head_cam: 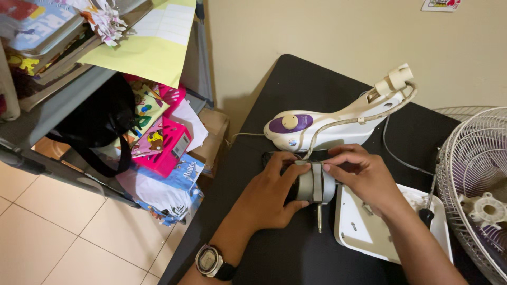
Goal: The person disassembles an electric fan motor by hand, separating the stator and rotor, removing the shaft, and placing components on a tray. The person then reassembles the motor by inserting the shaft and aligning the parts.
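A grey fan motor (316, 183) with a thin metal shaft pointing toward me rests on the black table (296, 100). My left hand (269, 190) wraps around the motor's left side, with a wristwatch (210, 260) on that wrist. My right hand (364, 177) grips the motor's top and right side with fingertips on its casing. Just behind the motor lies the white fan housing (338, 124) with a purple panel and a round knob, its neck angling up to the right.
A white plastic cover (364, 229) lies flat right of the motor. A white wire fan grille (475, 179) and a screwdriver (426, 211) sit at the right. Left of the table stand a shelf with books (47, 47), a black bag and pink boxes (169, 142).
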